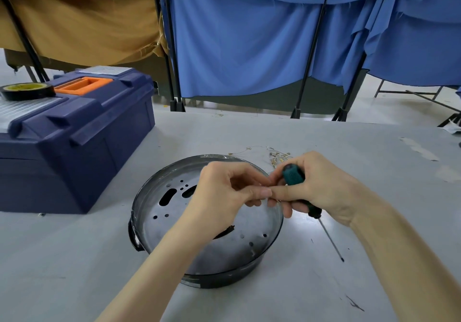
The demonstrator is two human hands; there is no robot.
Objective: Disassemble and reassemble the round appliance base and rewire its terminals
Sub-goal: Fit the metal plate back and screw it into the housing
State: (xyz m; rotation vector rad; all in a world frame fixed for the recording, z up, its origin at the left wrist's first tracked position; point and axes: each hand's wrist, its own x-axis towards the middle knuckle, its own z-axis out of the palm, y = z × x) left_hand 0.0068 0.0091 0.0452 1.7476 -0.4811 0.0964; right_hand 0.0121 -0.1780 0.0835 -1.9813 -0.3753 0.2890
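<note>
The round appliance base (162, 224) sits on the grey table in front of me, a dark shallow metal pan with several holes and slots in its plate. Above its far right rim, my left hand (224, 189) and my right hand (321, 187) meet fingertip to fingertip, pinching something too small to make out. My right hand also grips a green-handled screwdriver (294, 175), its thin shaft pointing down toward the table at the right. A bundle of thin wires with brass terminals (277, 158) lies just beyond the base.
A dark blue toolbox (82, 132) with an orange handle stands at the left, with a roll of black tape (27, 90) on its lid. Blue and tan cloth screens on black stands hang behind the table's far edge.
</note>
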